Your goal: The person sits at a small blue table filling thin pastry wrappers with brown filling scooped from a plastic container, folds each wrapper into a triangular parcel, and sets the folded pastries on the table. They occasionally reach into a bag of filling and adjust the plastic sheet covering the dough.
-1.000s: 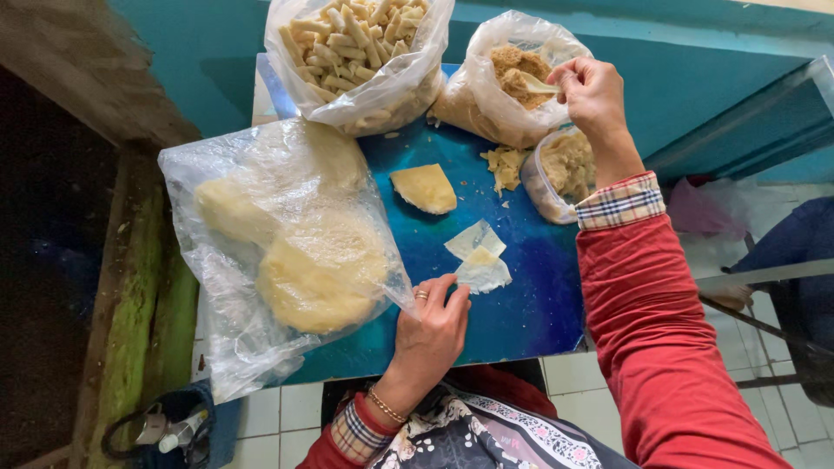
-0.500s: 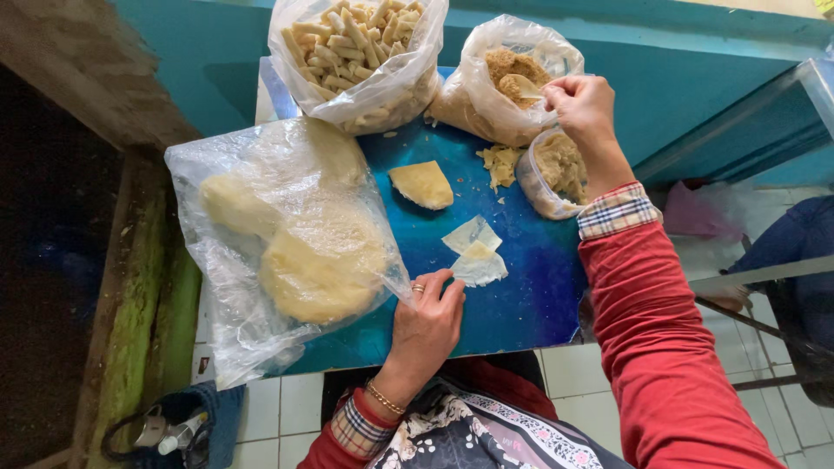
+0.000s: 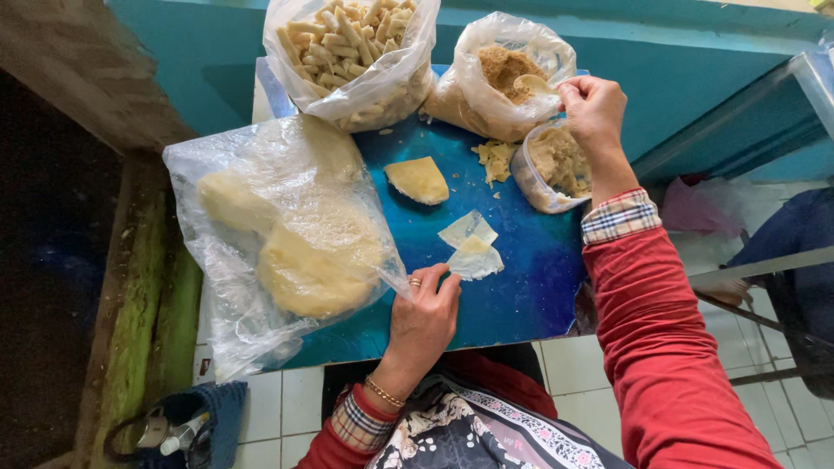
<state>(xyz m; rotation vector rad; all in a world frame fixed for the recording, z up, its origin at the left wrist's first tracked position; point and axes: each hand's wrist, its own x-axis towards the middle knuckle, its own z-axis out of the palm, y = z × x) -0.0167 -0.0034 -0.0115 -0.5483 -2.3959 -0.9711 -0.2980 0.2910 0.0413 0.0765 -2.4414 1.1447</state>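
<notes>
Filling stage, I reckon: my right hand (image 3: 594, 111) pinches a pale spoon (image 3: 534, 84) over the clear bag of brown crumbly filling (image 3: 508, 74), left hand (image 3: 426, 313) fingertips pin the thin pale wrapper sheet (image 3: 473, 257) on the blue tabletop (image 3: 512, 295); next calls for a level carry to wrapper centre w/o spilling.

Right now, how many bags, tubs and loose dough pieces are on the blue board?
Plastic bags: 3 (rolls, brown crumbs, dough rounds)
Tubs: 1
Thin wrappers: 2
Folded yellow piece: 1
Total: 7
</notes>
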